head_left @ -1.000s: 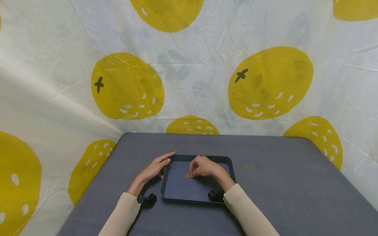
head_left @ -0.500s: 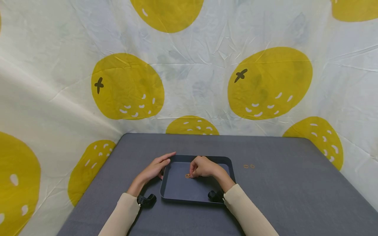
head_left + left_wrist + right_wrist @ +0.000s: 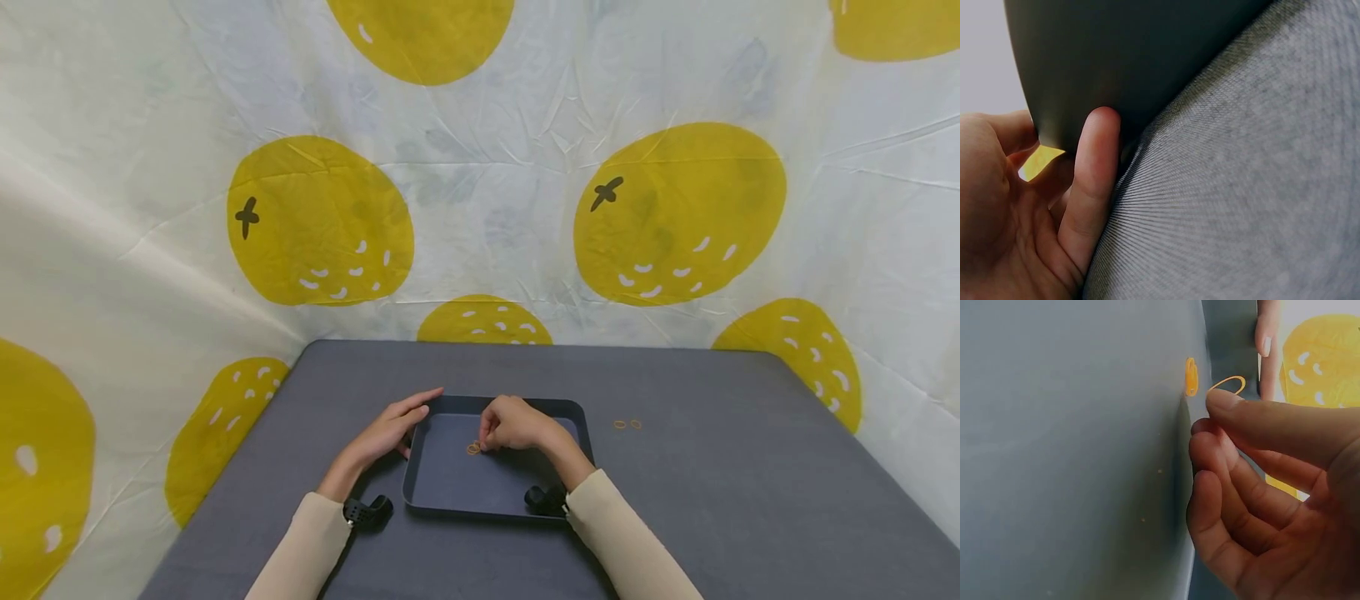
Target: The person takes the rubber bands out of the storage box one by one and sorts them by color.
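My right hand (image 3: 513, 423) is over the dark tray (image 3: 495, 510). Between thumb and fingertip it pinches a thin orange band (image 3: 1242, 383), which stands up in the right wrist view. Close beside it, more orange band loops (image 3: 1191, 377) lie on the tray floor; how many cannot be told. My left hand (image 3: 384, 433) rests against the tray's left side near the back corner. In the left wrist view one straight finger of the left hand (image 3: 1041, 206) touches the outer wall of the tray (image 3: 1110, 56).
Two orange bands (image 3: 619, 425) (image 3: 636, 424) lie side by side on the grey table (image 3: 735, 475), right of the tray. Behind the table hangs a white cloth (image 3: 487, 233) with large yellow fruit shapes. Each wrist carries a small black device.
The head view has shifted slightly, so everything stands a little further left in it. Both hands keep their places at the tray, and the bands lie as before.
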`<state>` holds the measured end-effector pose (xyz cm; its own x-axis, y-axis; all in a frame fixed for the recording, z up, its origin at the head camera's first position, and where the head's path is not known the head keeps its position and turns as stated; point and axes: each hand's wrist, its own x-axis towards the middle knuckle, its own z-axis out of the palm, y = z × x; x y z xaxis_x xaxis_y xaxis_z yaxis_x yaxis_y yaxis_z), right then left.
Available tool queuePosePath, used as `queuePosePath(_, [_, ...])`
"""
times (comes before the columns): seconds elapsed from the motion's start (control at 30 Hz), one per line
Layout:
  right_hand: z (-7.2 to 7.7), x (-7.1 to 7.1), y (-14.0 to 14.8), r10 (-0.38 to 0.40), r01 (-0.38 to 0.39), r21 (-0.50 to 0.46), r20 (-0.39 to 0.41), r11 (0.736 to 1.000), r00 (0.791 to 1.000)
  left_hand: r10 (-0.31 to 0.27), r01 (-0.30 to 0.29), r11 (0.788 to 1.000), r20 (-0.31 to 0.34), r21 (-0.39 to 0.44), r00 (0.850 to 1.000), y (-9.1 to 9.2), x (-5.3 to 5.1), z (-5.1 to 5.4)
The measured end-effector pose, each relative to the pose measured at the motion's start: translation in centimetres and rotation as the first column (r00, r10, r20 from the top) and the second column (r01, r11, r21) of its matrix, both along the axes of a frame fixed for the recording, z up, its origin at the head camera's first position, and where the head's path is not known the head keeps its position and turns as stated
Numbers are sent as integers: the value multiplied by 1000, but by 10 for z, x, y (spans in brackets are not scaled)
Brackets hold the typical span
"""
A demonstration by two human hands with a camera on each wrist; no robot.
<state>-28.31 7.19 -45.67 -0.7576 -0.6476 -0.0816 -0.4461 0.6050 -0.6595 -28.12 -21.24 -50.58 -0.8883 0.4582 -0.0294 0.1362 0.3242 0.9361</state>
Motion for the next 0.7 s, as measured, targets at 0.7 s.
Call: queuePosePath(0.7, [31, 4, 16, -23, 23, -28, -10, 999, 1000, 9, -9, 1000, 7, -16, 1000, 3, -1, 3])
